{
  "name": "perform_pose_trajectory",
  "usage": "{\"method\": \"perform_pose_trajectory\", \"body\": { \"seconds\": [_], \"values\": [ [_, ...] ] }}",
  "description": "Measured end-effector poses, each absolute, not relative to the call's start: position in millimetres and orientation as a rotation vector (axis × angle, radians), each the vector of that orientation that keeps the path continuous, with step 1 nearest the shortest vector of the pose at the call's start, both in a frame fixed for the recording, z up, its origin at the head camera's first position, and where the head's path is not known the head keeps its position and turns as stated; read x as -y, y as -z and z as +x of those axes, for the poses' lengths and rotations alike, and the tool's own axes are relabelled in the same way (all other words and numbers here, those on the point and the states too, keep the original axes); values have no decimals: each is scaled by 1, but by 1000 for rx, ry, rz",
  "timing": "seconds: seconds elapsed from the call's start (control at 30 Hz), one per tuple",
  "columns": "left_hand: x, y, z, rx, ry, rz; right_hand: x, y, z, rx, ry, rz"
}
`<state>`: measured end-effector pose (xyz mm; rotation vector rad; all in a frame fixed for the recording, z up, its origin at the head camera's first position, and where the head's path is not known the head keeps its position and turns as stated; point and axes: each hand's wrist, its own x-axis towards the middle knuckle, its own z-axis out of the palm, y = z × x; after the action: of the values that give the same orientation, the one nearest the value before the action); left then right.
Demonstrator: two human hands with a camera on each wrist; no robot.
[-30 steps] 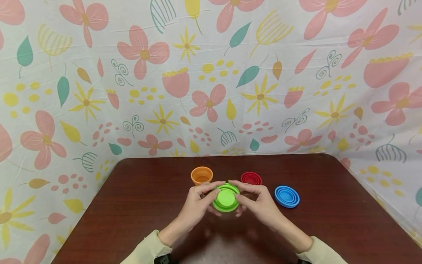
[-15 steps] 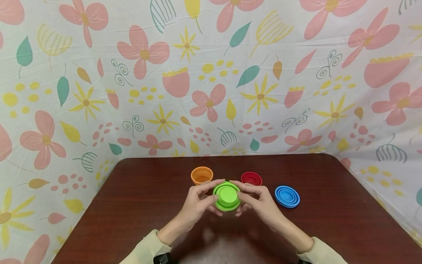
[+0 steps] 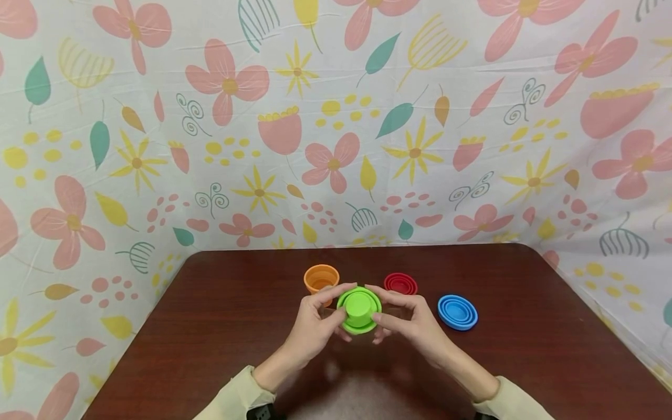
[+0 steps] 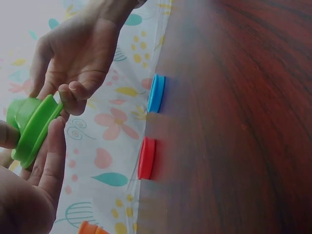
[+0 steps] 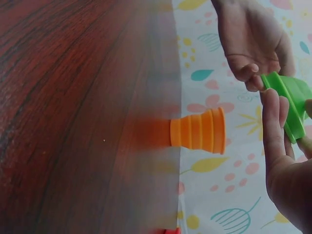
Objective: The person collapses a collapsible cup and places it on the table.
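A green collapsible cup [image 3: 359, 308] is held up above the table between both hands, its base facing the head camera. My left hand [image 3: 308, 328] pinches its left side, thumb on the near face and fingers behind the rim. On the opposite side my right hand [image 3: 417, 326] grips it in the same way, its thumb by the raised base. Seen side-on in the left wrist view, the green cup [image 4: 35, 127] has its rings partly pushed out beyond the wide rim. Fingertips of both hands lie along that rim.
Behind the left hand an orange cup [image 3: 321, 275] stands extended on the dark wooden table [image 3: 226, 338]. A flattened red cup [image 3: 401, 284] lies behind the right hand, and a flattened blue cup [image 3: 457, 312] to its right. A flower-patterned cloth [image 3: 336, 116] hangs behind the table.
The green cup's base stands out further from its rim than before, and the cup has tilted slightly. Both thumbs have shifted a little on it; the other cups stay put.
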<state>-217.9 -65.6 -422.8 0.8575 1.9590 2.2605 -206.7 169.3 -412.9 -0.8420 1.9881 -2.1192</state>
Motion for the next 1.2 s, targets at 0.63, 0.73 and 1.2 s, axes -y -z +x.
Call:
{"method": "perform_pose_trajectory", "body": {
  "seconds": [0.63, 0.73, 1.2],
  "values": [
    [70, 424, -218, -1881, -2174, 941, -166, 416, -209, -2092, 2118, -795],
    [72, 425, -219, -1883, -2147, 961, -168, 416, -208, -2067, 2103, -794],
    [69, 429, -220, -1891, -2198, 961, -162, 417, -207, -2153, 2090, -805]
  ]
}}
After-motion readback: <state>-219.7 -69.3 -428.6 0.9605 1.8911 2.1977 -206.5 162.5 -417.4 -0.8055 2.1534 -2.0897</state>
